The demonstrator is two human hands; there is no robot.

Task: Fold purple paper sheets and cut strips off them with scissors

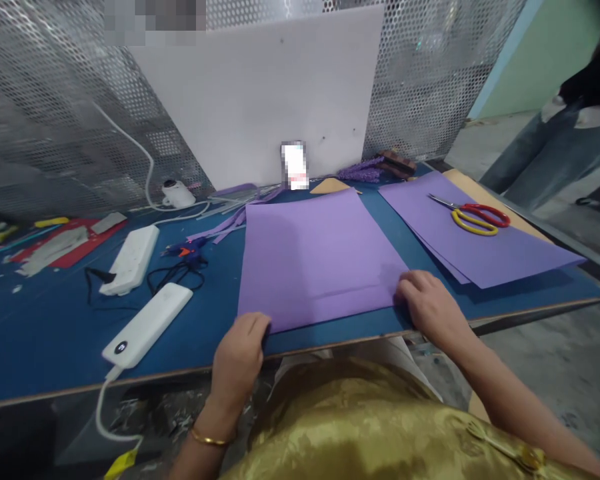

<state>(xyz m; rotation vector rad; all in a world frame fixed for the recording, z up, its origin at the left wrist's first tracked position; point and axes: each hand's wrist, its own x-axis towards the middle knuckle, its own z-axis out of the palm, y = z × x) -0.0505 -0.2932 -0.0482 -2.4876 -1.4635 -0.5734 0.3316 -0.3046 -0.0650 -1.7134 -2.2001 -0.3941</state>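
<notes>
A large purple sheet (315, 257) lies flat on the blue table (50, 320), its near edge folded over. My left hand (240, 353) pinches the sheet's near left corner, fingers curled over the edge. My right hand (427, 303) grips the near right corner with bent fingers pressed on the paper. A faint crease runs across the sheet between both hands.
More purple sheets (485, 243) lie at the right with red-and-yellow scissors (475, 217) on top. A white power bank (147, 323), a power strip (130, 257), a glue gun (185, 250) and purple strips (225, 227) sit to the left. A white board (260, 93) leans against the mesh wall. A person stands at the far right.
</notes>
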